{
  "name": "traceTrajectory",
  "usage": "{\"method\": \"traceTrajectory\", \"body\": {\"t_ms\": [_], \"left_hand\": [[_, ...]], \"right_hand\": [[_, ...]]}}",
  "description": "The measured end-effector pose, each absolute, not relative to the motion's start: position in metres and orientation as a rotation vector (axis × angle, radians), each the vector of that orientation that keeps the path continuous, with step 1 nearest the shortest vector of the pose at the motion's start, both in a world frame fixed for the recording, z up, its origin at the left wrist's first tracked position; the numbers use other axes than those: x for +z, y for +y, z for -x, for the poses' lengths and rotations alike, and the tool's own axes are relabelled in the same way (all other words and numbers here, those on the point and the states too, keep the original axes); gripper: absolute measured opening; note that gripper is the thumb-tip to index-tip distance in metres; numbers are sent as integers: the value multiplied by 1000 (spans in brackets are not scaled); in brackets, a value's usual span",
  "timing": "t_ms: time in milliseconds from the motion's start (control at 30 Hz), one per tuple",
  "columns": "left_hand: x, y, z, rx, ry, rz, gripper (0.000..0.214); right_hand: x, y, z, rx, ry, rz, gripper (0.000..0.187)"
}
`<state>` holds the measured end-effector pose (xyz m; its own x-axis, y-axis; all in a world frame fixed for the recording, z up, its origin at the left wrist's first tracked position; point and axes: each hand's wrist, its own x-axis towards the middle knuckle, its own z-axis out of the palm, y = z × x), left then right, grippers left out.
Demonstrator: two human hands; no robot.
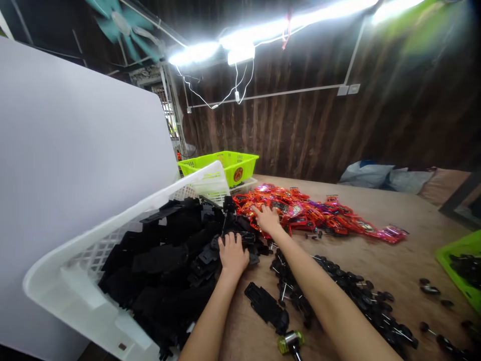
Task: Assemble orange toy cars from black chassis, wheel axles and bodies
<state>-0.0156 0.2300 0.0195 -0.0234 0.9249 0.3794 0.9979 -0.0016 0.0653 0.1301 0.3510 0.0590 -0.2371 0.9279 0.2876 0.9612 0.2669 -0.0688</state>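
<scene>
My left hand (233,254) rests with fingers apart on black plastic toy car chassis (205,253) at the right edge of a white basket (48,271). Reaching further forward, my right hand (266,220) touches the near left side of a pile of shiny red toy car bodies (311,208); its fingers are spread, and the fingertips partly disappear among the pieces. Below my hands, a single black chassis (265,306) lies on the table. Beside my right forearm are many black wheels on metal axles (349,286).
A small hammer (291,342) with a yellow-green head lies at the front edge. Behind the white basket stands a lime-green basket (244,163). Another green basket (451,250) with black parts is at the far right of the wooden table (394,260). Plastic bags (368,174) sit by the wall.
</scene>
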Motion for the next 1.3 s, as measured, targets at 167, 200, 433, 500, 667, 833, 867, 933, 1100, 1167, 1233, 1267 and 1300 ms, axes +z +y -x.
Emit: {"method": "traceTrajectory", "body": {"t_ms": [167,200,433,500,667,833,867,933,1100,1167,1233,1267,1300], "left_hand": [[58,270,5,-365,-2090,2116,46],[64,283,5,-328,-2071,2171,44],[78,335,15,-20,-1870,2488,35],[79,329,19,24,-1802,2534,32],[77,295,25,55,-1753,2541,37],[79,265,34,24,-1797,2451,38],[79,261,35,20,-1810,2439,38],[79,255,37,9,-1837,2420,39],[73,248,37,-56,-1908,2407,43],[71,245,37,-106,-1943,2407,45],[72,242,38,-168,-1972,2419,48],[72,240,39,-205,-1981,2432,49],[73,239,40,-246,-1987,2449,49]], "right_hand": [[54,350,-160,-336,-2272,1832,47],[53,348,-164,-351,-2288,1829,48],[58,336,-174,-298,-2311,1787,41],[61,339,-161,-265,-2287,1743,39],[58,354,-102,-123,-2374,1550,35],[40,359,-83,-126,-2400,1550,37],[36,359,-84,-156,-2381,1577,37],[30,359,-85,-215,-2344,1630,38],[20,356,-78,-320,-2309,1680,34],[19,355,-77,-348,-2310,1674,36],[20,354,-79,-362,-2324,1648,38],[21,353,-81,-363,-2332,1627,37],[24,352,-84,-359,-2338,1603,36]]}}
